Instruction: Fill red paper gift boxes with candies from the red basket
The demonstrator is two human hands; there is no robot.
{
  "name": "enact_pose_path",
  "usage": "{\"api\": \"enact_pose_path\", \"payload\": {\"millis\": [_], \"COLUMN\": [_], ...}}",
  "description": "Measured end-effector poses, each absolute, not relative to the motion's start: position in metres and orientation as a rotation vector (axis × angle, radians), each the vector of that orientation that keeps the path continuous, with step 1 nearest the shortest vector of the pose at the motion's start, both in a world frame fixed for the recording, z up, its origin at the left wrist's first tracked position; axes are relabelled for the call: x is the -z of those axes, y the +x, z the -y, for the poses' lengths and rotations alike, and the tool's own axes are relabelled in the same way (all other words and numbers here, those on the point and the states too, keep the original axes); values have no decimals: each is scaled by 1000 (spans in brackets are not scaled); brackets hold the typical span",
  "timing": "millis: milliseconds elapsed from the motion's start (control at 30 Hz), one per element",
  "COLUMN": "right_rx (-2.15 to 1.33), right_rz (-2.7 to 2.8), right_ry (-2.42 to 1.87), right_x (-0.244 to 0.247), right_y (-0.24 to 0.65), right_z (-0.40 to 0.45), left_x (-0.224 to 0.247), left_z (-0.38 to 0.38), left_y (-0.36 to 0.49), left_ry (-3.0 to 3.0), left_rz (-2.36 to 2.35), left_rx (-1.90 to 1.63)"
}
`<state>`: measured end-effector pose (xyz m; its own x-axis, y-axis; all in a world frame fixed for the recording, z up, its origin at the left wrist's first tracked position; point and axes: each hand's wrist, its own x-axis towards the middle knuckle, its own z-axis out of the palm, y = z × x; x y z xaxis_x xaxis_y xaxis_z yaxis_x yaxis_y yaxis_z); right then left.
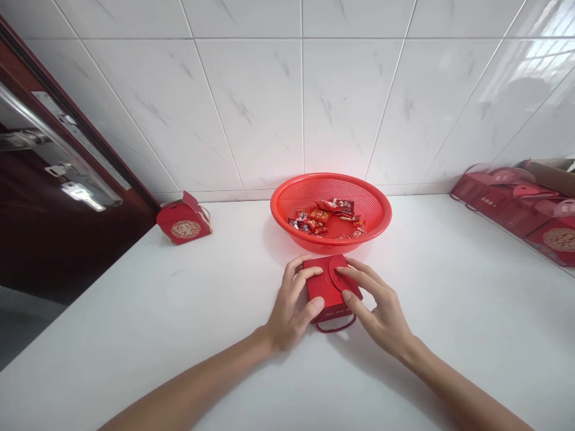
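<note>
A small red gift box [331,299] with a dark red cord handle sits on the white table between my hands. My left hand [294,305] grips its left side, thumb near the front edge and fingers on the top. At the right, my right hand [380,305] has its fingertips on a rounded flap [339,270] that lies over the box top near a slit. Just behind the box stands a red plastic basket [381,222] with several wrapped candies [321,216] inside. The inside of the box is hidden.
Another red gift box [185,222] with a cord handle stands at the table's left edge. Several red boxes [516,203] are grouped at the far right. A white tiled wall [251,108] runs behind the table; a dark door with keys [81,194] is at left.
</note>
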<state>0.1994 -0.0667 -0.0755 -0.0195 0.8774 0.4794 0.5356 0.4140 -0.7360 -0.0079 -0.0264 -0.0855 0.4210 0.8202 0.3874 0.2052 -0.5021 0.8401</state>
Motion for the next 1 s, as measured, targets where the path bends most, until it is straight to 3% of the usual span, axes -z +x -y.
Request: {"api": "enact_pose_path", "payload": {"millis": [1000], "right_rx": [-420], "right_rz": [1749], "right_ry": [-1234], "right_x": [76], "right_y": [203], "right_z": [65], "left_x": [85], "left_z": [27], "left_y": [-9], "left_ry": [1964], "left_rz": [-868], "left_rx": [-1066]}}
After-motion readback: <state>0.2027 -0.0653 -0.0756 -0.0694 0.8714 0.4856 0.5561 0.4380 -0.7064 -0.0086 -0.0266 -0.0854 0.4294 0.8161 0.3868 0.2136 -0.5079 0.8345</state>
